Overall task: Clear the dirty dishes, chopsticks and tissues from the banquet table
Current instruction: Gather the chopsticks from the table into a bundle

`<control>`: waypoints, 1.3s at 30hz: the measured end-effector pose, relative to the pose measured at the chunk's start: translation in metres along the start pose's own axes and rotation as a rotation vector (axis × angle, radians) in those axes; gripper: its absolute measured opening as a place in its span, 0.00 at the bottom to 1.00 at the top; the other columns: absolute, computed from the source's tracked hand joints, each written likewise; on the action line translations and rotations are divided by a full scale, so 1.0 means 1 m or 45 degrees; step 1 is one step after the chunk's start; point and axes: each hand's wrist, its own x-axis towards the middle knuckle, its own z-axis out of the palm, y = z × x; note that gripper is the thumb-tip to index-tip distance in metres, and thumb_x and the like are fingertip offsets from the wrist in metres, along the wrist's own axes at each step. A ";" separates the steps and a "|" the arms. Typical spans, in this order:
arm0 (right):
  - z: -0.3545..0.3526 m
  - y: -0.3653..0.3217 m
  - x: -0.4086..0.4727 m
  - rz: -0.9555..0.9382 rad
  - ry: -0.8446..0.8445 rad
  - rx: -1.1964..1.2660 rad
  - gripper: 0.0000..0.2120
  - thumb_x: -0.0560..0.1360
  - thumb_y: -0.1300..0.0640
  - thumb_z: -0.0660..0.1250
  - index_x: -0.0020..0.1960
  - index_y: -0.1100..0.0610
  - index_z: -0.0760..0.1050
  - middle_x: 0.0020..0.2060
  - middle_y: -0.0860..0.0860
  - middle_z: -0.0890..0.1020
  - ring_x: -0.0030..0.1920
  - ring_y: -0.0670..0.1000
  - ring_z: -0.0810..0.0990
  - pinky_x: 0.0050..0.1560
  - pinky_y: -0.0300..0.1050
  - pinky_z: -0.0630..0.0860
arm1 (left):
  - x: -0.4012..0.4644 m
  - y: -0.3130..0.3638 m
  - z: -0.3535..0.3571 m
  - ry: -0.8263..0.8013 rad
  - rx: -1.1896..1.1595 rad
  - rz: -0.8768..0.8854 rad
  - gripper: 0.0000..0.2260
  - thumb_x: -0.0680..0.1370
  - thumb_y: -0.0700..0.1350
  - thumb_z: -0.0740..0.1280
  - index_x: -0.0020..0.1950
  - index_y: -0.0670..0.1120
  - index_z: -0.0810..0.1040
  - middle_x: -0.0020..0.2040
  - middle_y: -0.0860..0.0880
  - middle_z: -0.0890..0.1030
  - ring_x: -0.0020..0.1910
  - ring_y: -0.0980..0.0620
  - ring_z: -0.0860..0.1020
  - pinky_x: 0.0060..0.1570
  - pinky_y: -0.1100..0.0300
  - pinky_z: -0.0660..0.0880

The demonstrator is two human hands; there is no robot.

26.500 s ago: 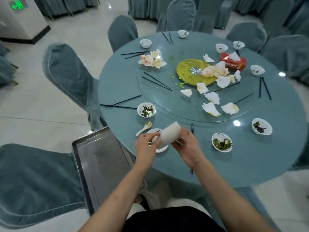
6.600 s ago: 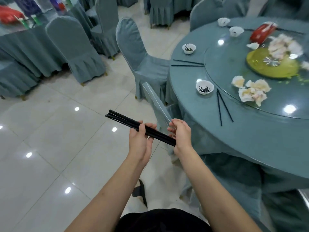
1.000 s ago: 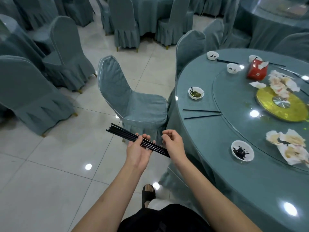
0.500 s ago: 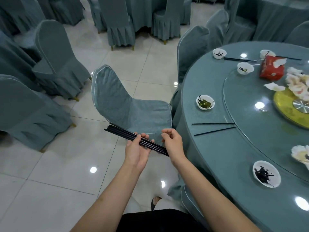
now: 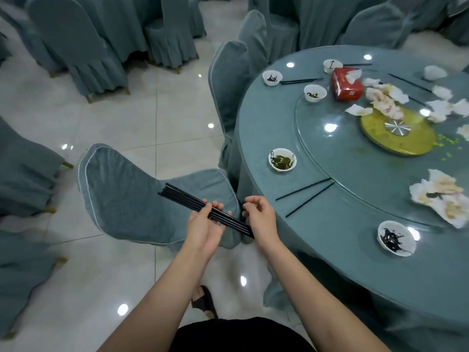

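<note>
Left hand, palm up, fingers curled over a bundle of black chopsticks, gripping it near the middle. Bundle slanted, far end up and to the left over a chair, near end down by the right wrist. Right hand just beside the bundle's near end, fingers loosely curled; whether gripping the tips or only touching them, cannot tell. Both hands off the table, close to its edge.

Right of the right hand, on the table: a loose pair of chopsticks lying apart at a slight angle. Beyond that pair, a bowl with dark green scraps. Further right and nearer, another bowl with black residue. Past the pair, a glass turntable with a yellow plate, stained tissues at the right, more tissues beside a red box. Far side: three small bowls, with more chopsticks between them.

Below the hands, a white tiled floor and a sandalled foot. Left and ahead of the hands, more covered chairs.
</note>
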 end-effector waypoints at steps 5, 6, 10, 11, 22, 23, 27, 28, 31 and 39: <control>0.004 -0.005 0.011 0.004 0.205 0.072 0.05 0.79 0.65 0.66 0.52 0.58 0.78 0.39 0.52 0.81 0.39 0.48 0.80 0.45 0.40 0.77 | 0.031 0.024 0.013 -0.073 0.012 -0.102 0.10 0.85 0.35 0.57 0.49 0.48 0.71 0.40 0.47 0.78 0.42 0.50 0.78 0.55 0.42 0.77; 0.001 -0.002 0.013 0.012 0.267 0.070 0.05 0.79 0.65 0.66 0.52 0.58 0.78 0.39 0.53 0.81 0.38 0.47 0.80 0.44 0.39 0.77 | 0.037 0.025 0.016 -0.080 0.023 -0.135 0.10 0.85 0.35 0.57 0.49 0.48 0.71 0.40 0.47 0.78 0.42 0.50 0.78 0.55 0.42 0.77; -0.016 0.019 0.030 0.103 0.469 0.013 0.04 0.78 0.60 0.66 0.51 0.53 0.78 0.42 0.53 0.82 0.40 0.49 0.79 0.46 0.47 0.77 | 0.052 0.021 0.026 -0.083 0.090 -0.244 0.10 0.85 0.35 0.57 0.49 0.48 0.71 0.38 0.47 0.79 0.41 0.50 0.79 0.60 0.41 0.75; -0.021 0.023 0.036 0.124 0.521 0.004 0.04 0.78 0.58 0.66 0.51 0.52 0.78 0.42 0.53 0.82 0.41 0.50 0.79 0.48 0.50 0.77 | 0.056 0.020 0.028 -0.079 0.112 -0.262 0.10 0.85 0.35 0.58 0.48 0.48 0.71 0.37 0.47 0.79 0.41 0.50 0.79 0.61 0.40 0.75; -0.069 0.059 0.136 0.431 0.859 -0.188 0.15 0.75 0.55 0.71 0.59 0.56 0.72 0.51 0.54 0.79 0.54 0.58 0.80 0.53 0.49 0.74 | 0.130 0.004 0.077 -0.067 0.308 -0.330 0.08 0.85 0.35 0.57 0.51 0.47 0.70 0.42 0.45 0.77 0.42 0.49 0.79 0.59 0.42 0.76; -0.073 0.065 0.146 0.486 0.881 -0.250 0.20 0.74 0.53 0.72 0.62 0.57 0.72 0.56 0.57 0.79 0.58 0.60 0.79 0.59 0.51 0.75 | 0.136 0.002 0.082 -0.066 0.325 -0.333 0.08 0.85 0.35 0.57 0.51 0.47 0.70 0.42 0.45 0.77 0.42 0.49 0.79 0.58 0.43 0.76; -0.080 0.074 0.176 0.716 0.925 -0.414 0.37 0.71 0.45 0.76 0.71 0.60 0.66 0.69 0.63 0.71 0.70 0.65 0.69 0.69 0.58 0.69 | 0.155 0.000 0.095 -0.058 0.379 -0.337 0.08 0.85 0.36 0.58 0.51 0.47 0.71 0.42 0.46 0.78 0.43 0.49 0.78 0.60 0.43 0.76; -0.080 0.073 0.182 0.756 0.927 -0.436 0.41 0.70 0.43 0.77 0.72 0.61 0.65 0.69 0.63 0.70 0.70 0.65 0.68 0.69 0.59 0.68 | 0.160 0.000 0.098 -0.068 0.393 -0.332 0.07 0.85 0.36 0.58 0.51 0.47 0.71 0.42 0.46 0.78 0.43 0.49 0.78 0.59 0.43 0.77; -0.079 0.073 0.195 0.845 0.937 -0.467 0.47 0.67 0.39 0.79 0.73 0.64 0.62 0.70 0.63 0.68 0.71 0.64 0.66 0.69 0.60 0.66 | 0.173 0.000 0.103 -0.084 0.427 -0.319 0.06 0.85 0.36 0.58 0.53 0.47 0.71 0.42 0.46 0.77 0.44 0.48 0.78 0.53 0.45 0.78; -0.083 0.084 0.211 0.802 0.849 -0.615 0.33 0.72 0.48 0.76 0.68 0.62 0.67 0.67 0.61 0.72 0.69 0.63 0.71 0.65 0.60 0.71 | 0.191 -0.006 0.116 -0.072 0.470 -0.301 0.05 0.85 0.37 0.58 0.56 0.46 0.69 0.42 0.47 0.77 0.44 0.49 0.78 0.54 0.45 0.78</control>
